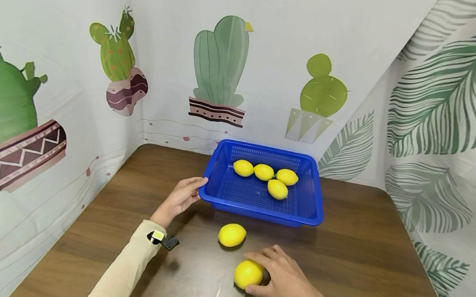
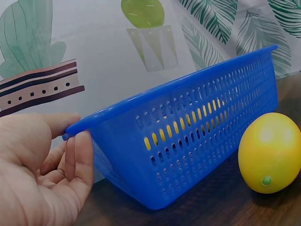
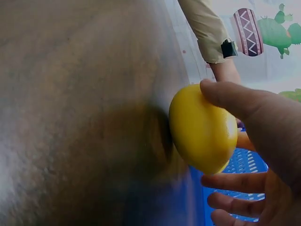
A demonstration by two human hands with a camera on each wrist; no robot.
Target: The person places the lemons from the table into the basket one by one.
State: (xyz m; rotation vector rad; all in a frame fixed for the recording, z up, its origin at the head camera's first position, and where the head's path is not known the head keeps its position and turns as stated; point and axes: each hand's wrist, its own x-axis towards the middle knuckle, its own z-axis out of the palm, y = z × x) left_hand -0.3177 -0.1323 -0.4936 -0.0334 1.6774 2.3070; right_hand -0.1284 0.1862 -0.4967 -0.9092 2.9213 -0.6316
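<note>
A blue plastic basket (image 1: 255,202) with perforated sides stands toward the back of the table. My left hand (image 1: 183,195) pinches its left front corner, thumb over the rim and curled fingers beneath, as the left wrist view shows. Several lemons lie inside, among them a front one (image 1: 278,189). Near the table's front, my right hand (image 1: 285,276) holds a lemon (image 1: 248,274) between thumb and fingers. In the right wrist view the thumb presses on that lemon (image 3: 202,129), with the other fingers on its far side. Another lemon (image 1: 232,235) lies between this hand and the basket.
The brown wooden table (image 1: 359,249) carries all of this. Behind it and along both sides hangs a white cloth (image 1: 268,77) printed with cacti and leaves, close to the basket's back edge. A small black device (image 1: 163,239) is strapped to the left wrist.
</note>
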